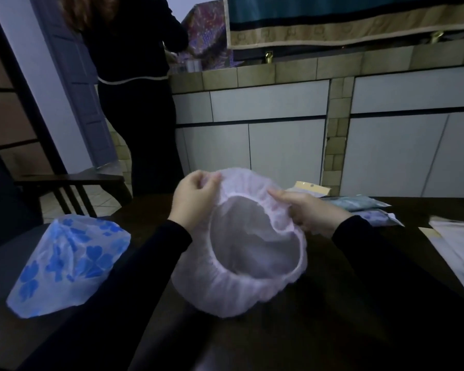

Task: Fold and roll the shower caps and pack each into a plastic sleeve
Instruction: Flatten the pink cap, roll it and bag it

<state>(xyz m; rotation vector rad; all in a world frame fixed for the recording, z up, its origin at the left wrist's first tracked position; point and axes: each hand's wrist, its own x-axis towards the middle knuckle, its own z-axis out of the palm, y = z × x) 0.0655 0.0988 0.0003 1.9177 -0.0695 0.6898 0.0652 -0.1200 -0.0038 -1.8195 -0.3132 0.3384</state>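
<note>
A pale pink shower cap [233, 293] hangs open above the dark table [332, 303], its elastic mouth facing me. My left hand [196, 196] pinches the gathered rim at the upper left. My right hand [311, 210] grips the rim at the upper right. A second cap with blue flower print [67, 261] lies on the table at the left, apart from both hands. Packed sleeves [359, 204] lie behind my right hand, and flat clear sleeves [458, 236] sit at the right edge.
A person in dark clothes [134, 89] stands at the tiled counter [279, 70] beyond the table. A dark wooden chair [73, 183] stands at the left. White cabinet doors [279, 135] run along the back.
</note>
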